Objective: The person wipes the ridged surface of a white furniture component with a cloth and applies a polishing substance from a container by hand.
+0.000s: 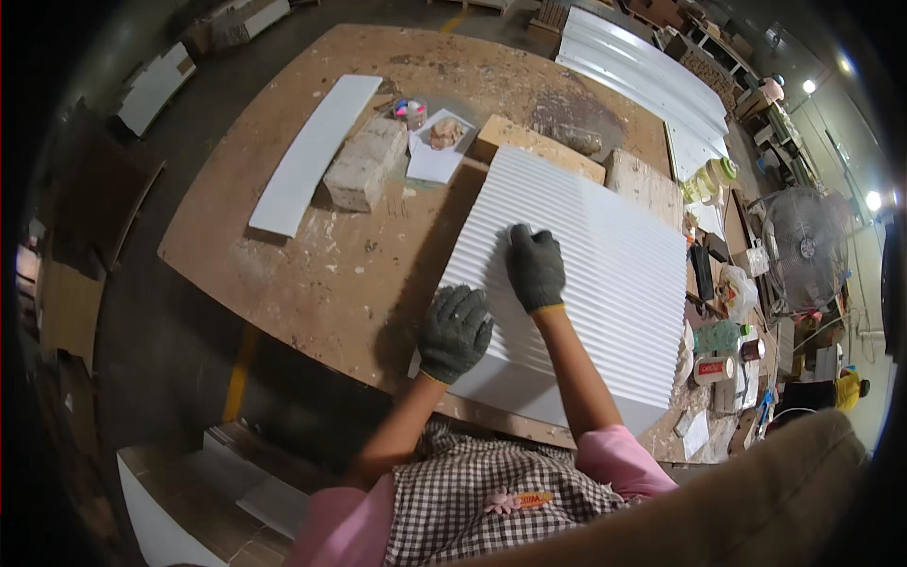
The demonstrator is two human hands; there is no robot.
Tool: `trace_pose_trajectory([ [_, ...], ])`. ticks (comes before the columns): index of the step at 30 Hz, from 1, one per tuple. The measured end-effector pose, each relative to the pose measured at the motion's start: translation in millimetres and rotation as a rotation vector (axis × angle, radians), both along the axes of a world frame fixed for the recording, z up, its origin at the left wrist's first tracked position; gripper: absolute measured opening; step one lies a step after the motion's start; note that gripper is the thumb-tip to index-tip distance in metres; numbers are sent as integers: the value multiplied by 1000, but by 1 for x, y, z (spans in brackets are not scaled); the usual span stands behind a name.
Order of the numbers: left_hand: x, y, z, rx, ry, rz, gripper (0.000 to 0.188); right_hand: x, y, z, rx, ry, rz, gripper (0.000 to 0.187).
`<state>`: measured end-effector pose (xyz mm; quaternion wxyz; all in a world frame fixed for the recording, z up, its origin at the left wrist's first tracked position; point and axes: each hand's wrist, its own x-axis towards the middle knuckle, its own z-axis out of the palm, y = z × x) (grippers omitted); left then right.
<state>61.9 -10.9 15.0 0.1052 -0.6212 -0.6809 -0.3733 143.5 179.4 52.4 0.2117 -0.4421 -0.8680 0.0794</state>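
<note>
Dim workshop floor (179, 302), grey and crossed by a yellow line (241, 373) at eight o'clock from the middle of the view, surrounds a brown worktable (302, 293) spattered with pale stains. On the table, at three o'clock, is a broad white ribbed panel (605, 274), ribbed face up, its plain smooth side toward the person. Both hands wear dark grey knit gloves with yellow cuffs.

Left hand (456, 333), at six o'clock, lies over the left edge of the panel, fingers side by side and slightly bent; its thumb is hidden, so I cannot tell whether it pinches that edge. Right hand (536, 267), at three o'clock, is on the ribs near the panel's left part, fingers curled inward; I cannot tell whether they close fully or pinch something small.

Near ten o'clock a long white board (316, 156) lies by a stained pale block (367, 165) at eleven. Close to twelve, a white paper sheet (432, 170) bears a crumpled tan lump (445, 133). At one o'clock a wooden beam (505, 135) sits just beyond the panel, with a second pale block (644, 184) at two, near a green-lidded jug (709, 180). Toward three o'clock, past the panel, stands a round fan (806, 241); a white tub (713, 369) is near four.
</note>
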Motion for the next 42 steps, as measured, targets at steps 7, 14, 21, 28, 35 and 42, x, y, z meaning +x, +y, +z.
trace_pose_trajectory([
  [7,0,6,-12,74,128,24,29,-78,14,-32,114,189,242,17],
  [14,-2,3,-5,29,92,-35,26,214,48,-41,114,413,-260,51],
  [21,-10,-16,6,27,-27,128,59,344,79,-15,-99,263,-441,39],
  [28,-23,-33,-44,-187,-774,287,63,29,-28,-34,97,192,264,12],
  [35,-16,-32,-53,-134,-806,328,48,-17,-29,3,58,126,334,7],
  [42,-15,-31,-46,-139,-828,311,48,-12,-47,-2,82,55,210,14],
])
